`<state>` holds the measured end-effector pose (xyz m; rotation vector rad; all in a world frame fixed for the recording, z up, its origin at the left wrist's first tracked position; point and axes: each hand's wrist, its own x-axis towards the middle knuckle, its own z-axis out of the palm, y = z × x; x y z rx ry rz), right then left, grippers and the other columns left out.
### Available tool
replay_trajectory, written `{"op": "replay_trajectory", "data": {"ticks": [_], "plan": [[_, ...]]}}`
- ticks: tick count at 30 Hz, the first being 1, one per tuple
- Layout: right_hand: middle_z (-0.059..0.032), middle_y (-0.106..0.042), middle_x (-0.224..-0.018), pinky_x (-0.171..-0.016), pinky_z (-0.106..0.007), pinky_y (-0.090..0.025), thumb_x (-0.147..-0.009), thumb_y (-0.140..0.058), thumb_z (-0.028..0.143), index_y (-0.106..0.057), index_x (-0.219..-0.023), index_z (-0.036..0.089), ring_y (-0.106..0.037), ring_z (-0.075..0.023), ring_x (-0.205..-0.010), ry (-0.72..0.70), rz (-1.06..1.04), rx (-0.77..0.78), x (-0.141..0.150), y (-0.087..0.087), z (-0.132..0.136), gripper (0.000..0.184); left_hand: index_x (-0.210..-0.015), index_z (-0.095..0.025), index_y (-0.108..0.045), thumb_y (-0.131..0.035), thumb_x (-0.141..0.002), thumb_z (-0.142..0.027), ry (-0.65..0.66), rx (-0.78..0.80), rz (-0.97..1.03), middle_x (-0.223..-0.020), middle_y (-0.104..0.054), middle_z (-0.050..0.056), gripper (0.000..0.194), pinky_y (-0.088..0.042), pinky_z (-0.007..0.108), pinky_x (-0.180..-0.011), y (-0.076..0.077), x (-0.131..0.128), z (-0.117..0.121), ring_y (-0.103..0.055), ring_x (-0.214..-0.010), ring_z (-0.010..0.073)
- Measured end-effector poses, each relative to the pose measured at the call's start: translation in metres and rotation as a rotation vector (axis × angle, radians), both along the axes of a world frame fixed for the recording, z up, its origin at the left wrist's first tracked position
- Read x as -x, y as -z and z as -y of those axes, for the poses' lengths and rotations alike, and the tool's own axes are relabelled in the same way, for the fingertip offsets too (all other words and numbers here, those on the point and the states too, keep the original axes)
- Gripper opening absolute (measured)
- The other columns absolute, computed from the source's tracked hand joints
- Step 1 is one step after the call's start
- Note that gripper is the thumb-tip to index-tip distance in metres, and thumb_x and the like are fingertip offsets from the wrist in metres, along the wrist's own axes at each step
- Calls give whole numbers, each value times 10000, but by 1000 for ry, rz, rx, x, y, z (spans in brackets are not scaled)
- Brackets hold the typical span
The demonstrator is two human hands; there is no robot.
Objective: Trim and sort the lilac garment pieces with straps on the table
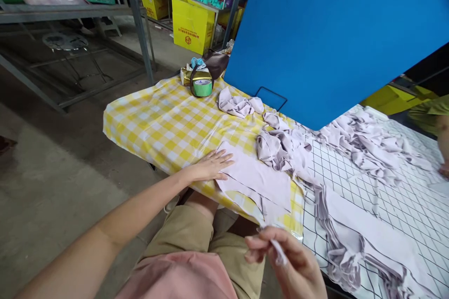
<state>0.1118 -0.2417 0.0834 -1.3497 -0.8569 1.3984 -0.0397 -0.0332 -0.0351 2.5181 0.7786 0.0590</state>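
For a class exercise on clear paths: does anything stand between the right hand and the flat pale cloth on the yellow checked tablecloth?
Nothing visible does. The right hand pinches a pale strip near the flat cloth, and the left hand lies on the cloth's left side, out of the way.

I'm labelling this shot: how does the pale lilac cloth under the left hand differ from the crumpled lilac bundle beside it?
The pale lilac cloth lies flat; the crumpled lilac bundle is heaped in folds. The left hand rests on the cloth; no hand touches the bundle. Both share a similar pale colour.
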Motion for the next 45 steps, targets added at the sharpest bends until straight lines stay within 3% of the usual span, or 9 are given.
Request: {"op": "replay_trajectory", "data": {"ticks": [4,7,13,19,24,28,31,41,45], "plan": [[-3,-580,-494,-447,-198,-381,-808,-547,456,-605,-709,172,-493,-101,-434,-52,299,-30,-7,15,-41,306,-1286,-204,-424,-534,-845,-317,-137,-43,85,-1419,-340,95,468,-109,464,-1073,-12,-4,13,-197,-1343,268],[39,-455,-403,-416,-199,-309,-828,-456,520,-553,-664,171,-394,-90,-395,-83,487,4,-4,28,-55,397,-1016,-173,-593,-509,-855,-226,-236,26,294,-1115,-613,54,189,-248,376,-1030,-35,-5,31,-483,-1139,197],[45,-383,-415,-419,-223,-236,-836,-352,556,-466,-576,193,-334,-97,-410,-98,789,-1,3,40,-67,461,-814,-173,-596,-548,-834,-208,-144,164,562,-844,-662,-27,62,-249,309,-1023,-72,-4,58,-585,-804,103],[20,-437,-491,-446,-226,-261,-845,-306,552,-447,-580,200,-376,-116,-474,-154,856,-18,3,45,-71,463,-714,-165,-605,-567,-795,-149,-177,181,515,-762,-660,-28,90,-269,313,-990,-62,-10,56,-576,-742,104],[-5,-478,-602,-531,-242,-357,-862,-347,478,-441,-564,206,-459,-142,-567,-114,921,-137,6,56,-70,414,-611,-146,-606,-582,-730,-158,-268,358,510,-656,-634,-19,122,-378,215,-741,-61,-7,51,-545,-680,109],[-37,-552,-794,-624,-269,-434,-823,-466,404,-498,-864,201,-538,-172,-731,-38,797,-228,10,69,-70,209,-592,-136,-604,-522,-732,-192,-320,474,469,-599,-594,-22,172,-358,188,-617,-61,-4,50,-505,-610,98],[-2,-525,-749,-556,-240,-433,-825,-478,335,-408,-1091,185,-531,-144,-645,-29,718,-241,13,78,-71,313,-563,-126,-585,-506,-700,-178,-345,504,429,-543,-543,-34,166,-333,183,-574,-60,-6,50,-469,-570,88],[-15,-524,-704,-503,-205,-376,-870,-375,165,-583,-841,201,-525,-127,-577,-106,1200,-543,1,91,-79,212,-559,-145,-467,-435,-711,-252,-293,823,342,-518,-390,-51,189,-283,195,-486,-42,-10,40,-375,-519,83],[-23,-554,-720,-554,-217,-399,-845,-418,215,-571,-805,188,-533,-132,-597,-14,1119,-429,-9,93,-89,160,-689,-155,-515,-390,-733,-162,-367,555,397,-667,-512,-20,133,-376,220,-607,-33,-17,32,-459,-636,114]]}}
